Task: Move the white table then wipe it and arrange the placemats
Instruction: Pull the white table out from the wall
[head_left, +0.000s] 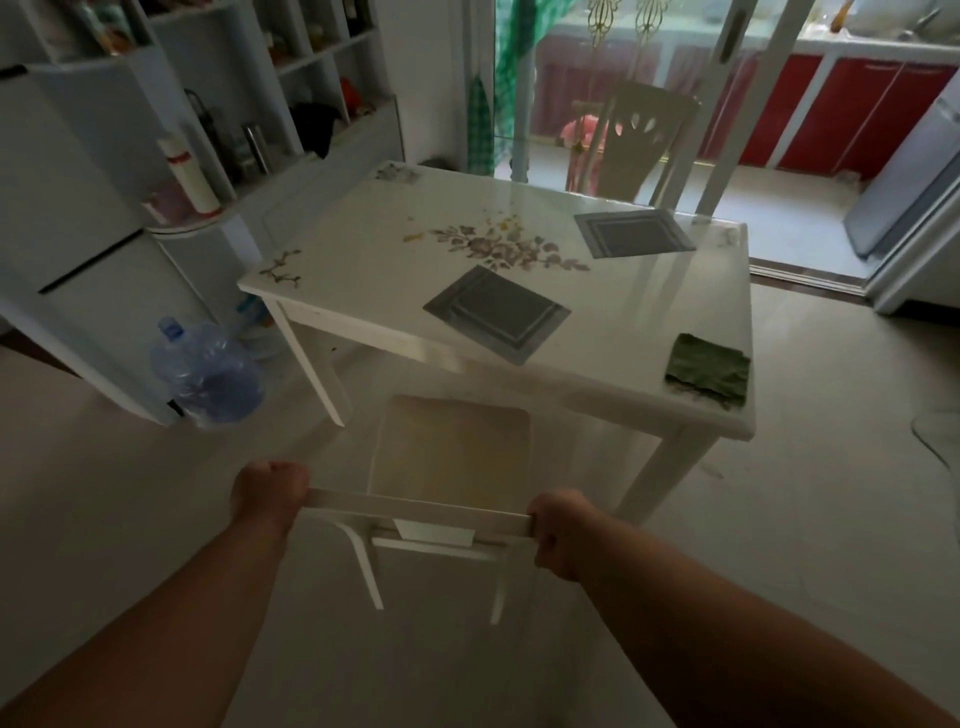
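White table (363, 249) bears two grey placemats (496, 313) (634, 233) and a green cloth (708, 370).

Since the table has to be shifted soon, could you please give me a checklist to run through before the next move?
1. Both hands hold the white wooden chair: ok; left hand and right hand grip its top rail.
2. Chair away from the white floral table: not ok; its seat sits partly beneath the near edge.
3. Tabletop free of loose items: not ok; near grey placemat, far grey placemat and green cloth lie there.
4. Crumbs wiped: not ok.
5. Floor beside the table: not ok; blue water jug lies near its left leg.
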